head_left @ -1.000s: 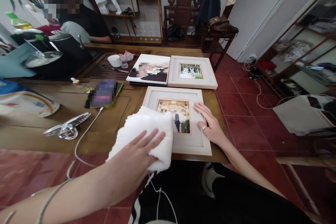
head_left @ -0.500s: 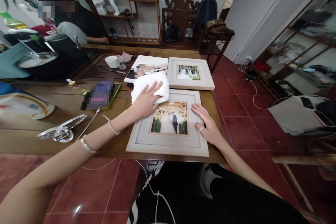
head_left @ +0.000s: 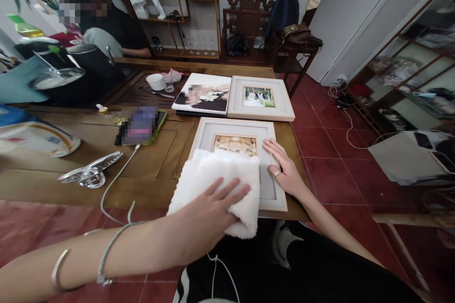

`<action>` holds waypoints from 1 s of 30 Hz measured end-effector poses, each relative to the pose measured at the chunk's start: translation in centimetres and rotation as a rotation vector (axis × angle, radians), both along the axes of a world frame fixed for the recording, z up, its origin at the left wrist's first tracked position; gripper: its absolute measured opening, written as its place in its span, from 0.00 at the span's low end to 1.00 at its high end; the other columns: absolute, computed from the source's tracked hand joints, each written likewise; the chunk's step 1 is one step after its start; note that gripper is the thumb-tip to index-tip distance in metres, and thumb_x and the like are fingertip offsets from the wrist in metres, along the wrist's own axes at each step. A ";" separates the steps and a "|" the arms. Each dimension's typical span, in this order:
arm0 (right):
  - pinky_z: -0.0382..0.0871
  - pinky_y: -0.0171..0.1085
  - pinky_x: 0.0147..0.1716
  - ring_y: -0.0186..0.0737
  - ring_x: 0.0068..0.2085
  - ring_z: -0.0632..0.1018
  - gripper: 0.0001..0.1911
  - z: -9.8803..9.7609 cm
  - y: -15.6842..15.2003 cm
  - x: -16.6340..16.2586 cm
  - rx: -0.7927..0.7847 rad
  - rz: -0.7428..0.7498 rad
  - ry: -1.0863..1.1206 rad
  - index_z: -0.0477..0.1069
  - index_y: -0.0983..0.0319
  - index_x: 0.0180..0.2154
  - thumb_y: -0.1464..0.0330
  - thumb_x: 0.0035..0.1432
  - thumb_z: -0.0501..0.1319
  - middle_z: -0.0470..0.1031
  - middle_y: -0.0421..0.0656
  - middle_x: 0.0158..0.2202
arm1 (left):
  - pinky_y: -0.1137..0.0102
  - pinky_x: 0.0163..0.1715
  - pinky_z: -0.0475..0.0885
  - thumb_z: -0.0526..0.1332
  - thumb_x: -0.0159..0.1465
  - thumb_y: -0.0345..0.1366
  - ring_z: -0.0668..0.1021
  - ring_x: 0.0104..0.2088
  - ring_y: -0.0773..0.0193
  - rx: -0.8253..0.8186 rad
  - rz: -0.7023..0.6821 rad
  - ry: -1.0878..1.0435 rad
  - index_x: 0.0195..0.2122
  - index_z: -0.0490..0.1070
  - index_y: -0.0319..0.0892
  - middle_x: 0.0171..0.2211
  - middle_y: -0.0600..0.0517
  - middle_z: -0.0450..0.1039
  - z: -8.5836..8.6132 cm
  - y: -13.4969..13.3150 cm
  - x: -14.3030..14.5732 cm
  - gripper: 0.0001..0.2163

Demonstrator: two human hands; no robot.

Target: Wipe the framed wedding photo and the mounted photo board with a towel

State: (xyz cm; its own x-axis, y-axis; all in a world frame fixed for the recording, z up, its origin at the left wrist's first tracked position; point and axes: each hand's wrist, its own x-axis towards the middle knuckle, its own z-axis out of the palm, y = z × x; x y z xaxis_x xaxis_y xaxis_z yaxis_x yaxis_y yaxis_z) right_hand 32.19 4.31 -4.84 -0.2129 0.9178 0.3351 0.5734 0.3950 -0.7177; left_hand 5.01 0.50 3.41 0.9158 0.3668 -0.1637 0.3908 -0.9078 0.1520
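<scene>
A white fluffy towel lies folded over the lower left part of a pale picture frame. My left hand rests on the towel with its fingers over the top and the thumb tucked at its edge, holding it. The towel hides most of the frame's wedding photo and hangs past the near edge. My right hand lies on the frame's right border, fingers stretched out and touching it, with nothing grasped.
Behind lie a second framed photo and a white-covered photo album. To the left are a phone on a white cable, a silver hair clip, a dropper bottle and a white cup. A person sits across the table.
My left hand has brought the towel from the frame's far left corner down toward me, over its near part. My right hand stays on the right border. The view has shifted slightly.
</scene>
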 end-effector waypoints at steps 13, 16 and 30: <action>0.50 0.59 0.65 0.48 0.68 0.56 0.29 -0.2 0.0 0.2 0.029 0.015 -0.003 0.62 0.55 0.61 0.72 0.58 0.55 0.61 0.45 0.65 | 0.41 0.63 0.45 0.59 0.65 0.36 0.43 0.68 0.38 0.312 0.395 -0.193 0.52 0.72 0.38 0.70 0.40 0.36 -4.1 11.9 3.7 0.15; 0.51 0.58 0.65 0.48 0.68 0.56 0.28 -0.2 0.0 0.1 0.018 0.011 0.014 0.63 0.55 0.61 0.72 0.58 0.55 0.61 0.45 0.65 | 0.39 0.62 0.46 0.57 0.66 0.34 0.44 0.68 0.38 0.311 0.301 -0.096 0.51 0.72 0.36 0.70 0.39 0.39 -4.2 13.2 4.1 0.15; 0.50 0.58 0.65 0.48 0.68 0.56 0.29 -0.1 -0.1 0.0 0.006 0.009 0.003 0.62 0.55 0.61 0.72 0.58 0.55 0.60 0.45 0.65 | 0.45 0.54 0.66 0.64 0.57 0.40 0.58 0.64 0.35 0.115 -0.039 0.018 0.47 0.76 0.43 0.67 0.38 0.50 0.2 -2.5 1.8 0.16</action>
State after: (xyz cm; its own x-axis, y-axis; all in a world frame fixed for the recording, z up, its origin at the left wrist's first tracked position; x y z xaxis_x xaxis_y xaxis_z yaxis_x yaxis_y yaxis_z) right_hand 32.18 4.24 -4.94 -0.2199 0.9138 0.3414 0.5680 0.4045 -0.7168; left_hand 6.77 -2.04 3.65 0.9272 0.3479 -0.1389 0.3562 -0.9336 0.0397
